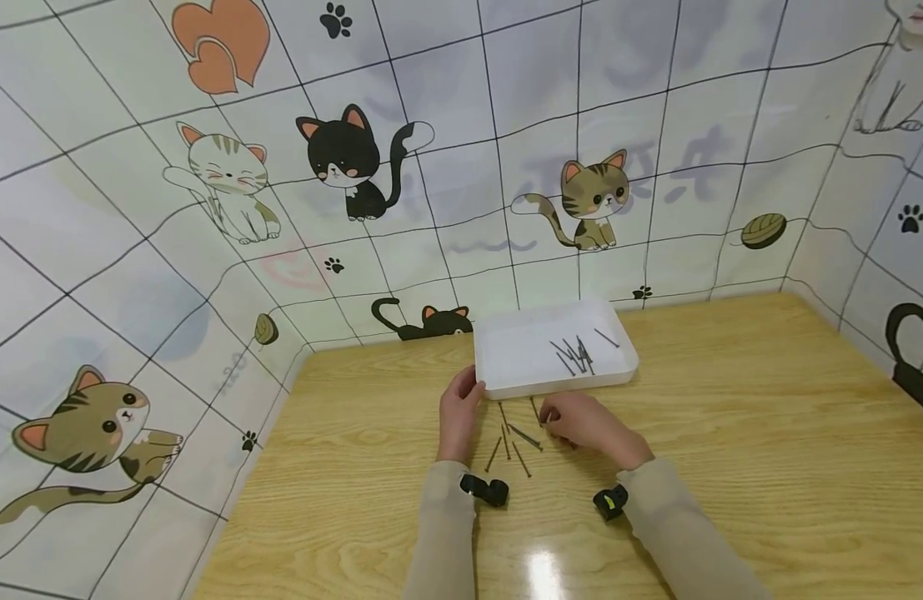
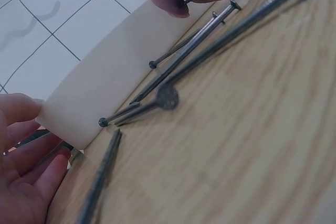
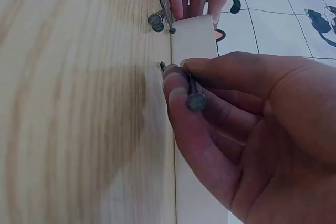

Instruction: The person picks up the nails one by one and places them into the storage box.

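Note:
A shallow white tray [image 1: 559, 386] stands near the back of the wooden table. At its front left corner my left hand [image 1: 458, 417] grips the wall, thumb near the rim and fingers against the side. My right hand [image 1: 589, 425], just in front of the tray, pinches a steel nail [image 3: 197, 100] between thumb and fingertips, its flat head facing the right wrist camera. Several loose nails [image 1: 524, 437] lie scattered on the wood between the hands. Close up in the left wrist view, one long nail [image 2: 233, 35] crosses beside the others. More nails [image 1: 607, 337] lie in the tray's right half.
Behind the tray rises a wall [image 1: 446, 250] covered in a cat-patterned sheet, which also runs along the left and right sides. The wooden tabletop [image 1: 731, 433] extends right and towards me. Dark wrist cameras [image 1: 494, 492] sit on both sleeves.

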`<state>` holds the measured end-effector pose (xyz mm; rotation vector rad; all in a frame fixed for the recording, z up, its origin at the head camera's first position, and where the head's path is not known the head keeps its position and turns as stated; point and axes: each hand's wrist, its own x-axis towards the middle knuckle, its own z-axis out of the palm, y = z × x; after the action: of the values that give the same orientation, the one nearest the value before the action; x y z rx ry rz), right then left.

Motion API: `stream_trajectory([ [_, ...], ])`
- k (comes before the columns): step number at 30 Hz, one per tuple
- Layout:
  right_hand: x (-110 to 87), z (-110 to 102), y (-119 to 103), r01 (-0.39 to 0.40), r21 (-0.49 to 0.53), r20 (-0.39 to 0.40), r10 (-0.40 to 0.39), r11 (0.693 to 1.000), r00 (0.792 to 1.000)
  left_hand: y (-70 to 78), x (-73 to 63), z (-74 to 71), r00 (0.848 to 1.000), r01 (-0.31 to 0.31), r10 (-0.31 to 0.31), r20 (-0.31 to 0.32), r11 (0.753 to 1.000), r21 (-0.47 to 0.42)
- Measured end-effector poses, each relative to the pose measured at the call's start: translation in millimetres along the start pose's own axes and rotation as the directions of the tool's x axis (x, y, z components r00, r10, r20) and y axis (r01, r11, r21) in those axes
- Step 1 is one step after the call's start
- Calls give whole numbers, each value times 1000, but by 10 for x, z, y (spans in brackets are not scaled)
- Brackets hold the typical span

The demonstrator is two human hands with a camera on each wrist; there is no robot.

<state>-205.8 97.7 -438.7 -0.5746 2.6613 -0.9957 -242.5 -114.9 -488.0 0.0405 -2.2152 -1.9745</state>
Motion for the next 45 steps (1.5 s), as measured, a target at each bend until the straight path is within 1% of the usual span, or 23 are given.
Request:
stream_trajectory([
  [4, 3, -33, 20, -11, 58, 28, 10, 998, 1000, -1, -10, 5, 1000, 7, -7, 0, 1000, 9],
  [9, 29, -87, 46, -7, 77, 16, 6, 997, 1000, 0, 0, 5, 1000, 10, -10, 0, 1000, 10],
  [14, 2, -174, 9, -5, 114, 8, 5, 994, 1000, 1, -1, 1, 1000, 5, -5, 1, 1000, 7],
  [16, -9, -204, 2, 8, 111, 0, -8, 994, 1000, 0, -3, -3, 1000, 7, -7, 0, 1000, 8],
  [19, -14, -244, 6, 10, 134, -31, -6, 991, 999, -4, -6, -5, 1000, 10, -10, -1, 1000, 6],
  [21, -10, -267, 20, 0, 166, -62, 11, 986, 998, -5, -5, -5, 1000, 10, -10, 0, 1000, 5],
  [24, -3, -303, 45, -4, 240, -109, 31, 971, 994, -16, 1, -1, 1000, 11, -11, 2, 1000, 3],
  [29, 20, -373, 64, 39, 282, -181, 13, 959, 983, -14, 11, 5, 1000, 12, -12, 3, 1000, -1],
  [33, 86, -443, 69, 48, 296, -206, 15, 954, 978, -17, 9, -5, 1000, 28, -28, -5, 1000, -7],
  [39, 245, -562, 108, 43, 343, -228, 38, 938, 973, -12, 10, -11, 999, 42, -42, -5, 999, -5],
  [42, 328, -619, 123, 39, 339, -239, 46, 940, 970, -1, 9, -11, 999, 46, -46, -3, 999, 4],
  [45, 409, -670, 134, 24, 309, -230, 50, 951, 972, 3, 7, -10, 999, 52, -52, -4, 999, 6],
])
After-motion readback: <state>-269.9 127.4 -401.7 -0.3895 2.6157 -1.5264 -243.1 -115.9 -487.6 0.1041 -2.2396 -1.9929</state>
